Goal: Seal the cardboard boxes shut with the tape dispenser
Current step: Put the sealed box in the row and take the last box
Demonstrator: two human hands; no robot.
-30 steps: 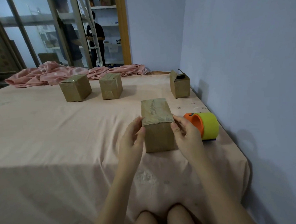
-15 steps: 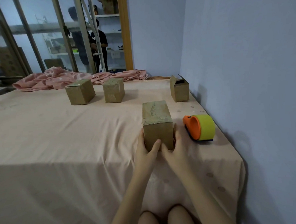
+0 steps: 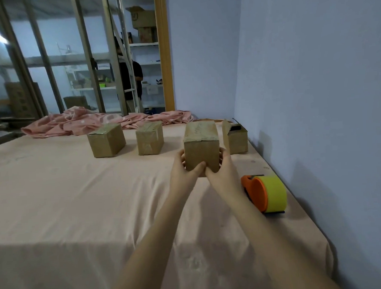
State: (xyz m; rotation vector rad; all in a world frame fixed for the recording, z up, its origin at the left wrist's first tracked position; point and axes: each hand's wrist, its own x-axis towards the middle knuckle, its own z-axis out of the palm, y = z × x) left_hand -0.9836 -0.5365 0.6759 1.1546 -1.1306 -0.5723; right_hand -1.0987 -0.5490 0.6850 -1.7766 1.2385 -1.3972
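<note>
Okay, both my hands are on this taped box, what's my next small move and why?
Probably set the taped box down in the row beside the middle box and let go. Both the left hand and right hand grip it, its top already looks taped, while the far-right box stands open and the tape dispenser lies unused.

held box [image 3: 201, 150]: taped shut, both hands gripping its lower sides
left hand [image 3: 184, 173]: thumb lying across front face
right hand [image 3: 225, 175]: fingers wrapping right side
tape dispenser [image 3: 266, 193]: sitting on bed [image 3: 78, 205], right of forearm
open box [image 3: 235, 137]: standing by wall
</note>
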